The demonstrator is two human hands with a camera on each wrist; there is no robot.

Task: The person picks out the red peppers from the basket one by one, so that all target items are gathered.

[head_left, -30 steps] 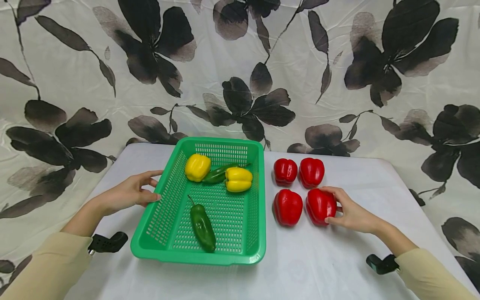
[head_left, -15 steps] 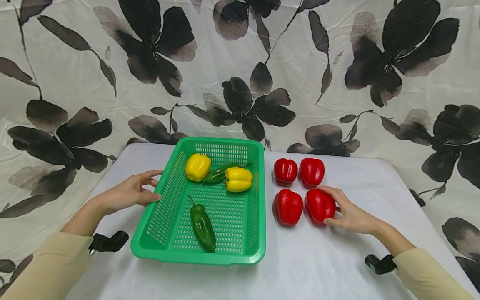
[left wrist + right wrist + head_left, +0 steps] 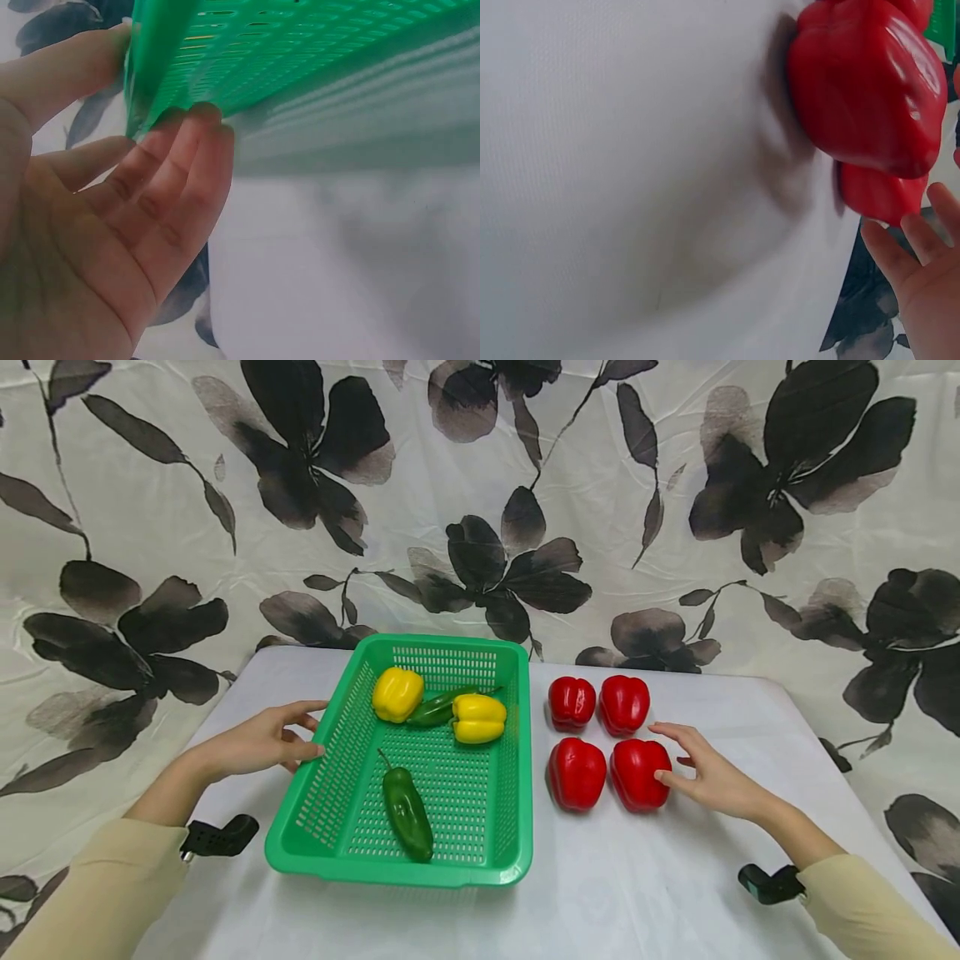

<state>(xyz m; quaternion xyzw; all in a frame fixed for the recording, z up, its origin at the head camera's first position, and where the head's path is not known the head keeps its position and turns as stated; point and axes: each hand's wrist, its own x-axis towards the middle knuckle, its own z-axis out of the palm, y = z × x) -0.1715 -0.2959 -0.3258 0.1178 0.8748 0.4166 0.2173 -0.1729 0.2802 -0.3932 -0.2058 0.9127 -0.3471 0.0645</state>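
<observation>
In the head view my left hand (image 3: 258, 741) holds the left rim of a green plastic basket (image 3: 397, 875). Its thumb lies at the rim, and the left wrist view shows the other fingers (image 3: 196, 161) below, against the outer wall. Inside the basket are two yellow bell peppers (image 3: 397, 694) (image 3: 478, 719) and two green chili peppers (image 3: 407, 814) (image 3: 441, 707). My right hand (image 3: 716, 778) is spread beside the front right red bell pepper (image 3: 637, 775). Its thumb tip overlaps that pepper in the head view; whether they touch I cannot tell.
More red bell peppers (image 3: 576, 774) (image 3: 572, 703) (image 3: 624, 704) stand close together right of the basket. All rest on a white-covered table (image 3: 600, 893). A floral curtain (image 3: 420, 485) hangs behind the table's far edge.
The right hand has let go of the front right red bell pepper and drawn slightly right, its fingers opening. That pepper shifted slightly left earlier. The left hand remains at the basket rim.
</observation>
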